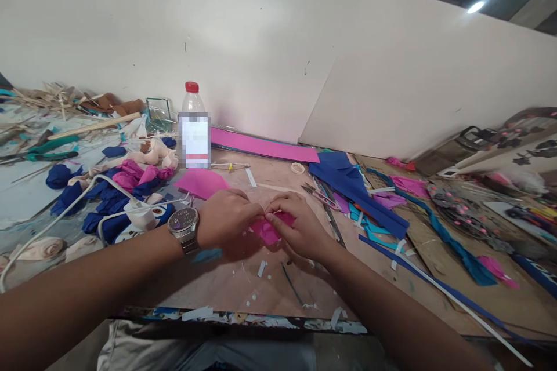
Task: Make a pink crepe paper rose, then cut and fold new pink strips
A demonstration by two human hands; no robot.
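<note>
Pinching a small piece of bright pink cloth [272, 229], the person's two hands meet over the middle of the brown board table [243, 284]. The left hand [226, 217], with a round grey wristwatch [183, 226] on its wrist, has its fingers curled shut on the left side of the cloth. The right hand [300, 226] has its fingertips pressed together on the top edge of the same piece. The cloth sits low, just above the table or touching it; which one is hard to tell.

It looks like the cloth is being folded or rolled. To do this well, both hands should stay close together, hold the edge tight, and turn it slowly so it does not slip open.

A clear plastic bottle with a red cap [194, 124] stands behind the hands. Its label is blurred, so no words can be read. The watch face is too small to read. A long flat pink sheet [261, 145] lies by the wall, and folded dark blue cloth [352, 188] lies to the right, near thin metal scissors [319, 194].
</note>
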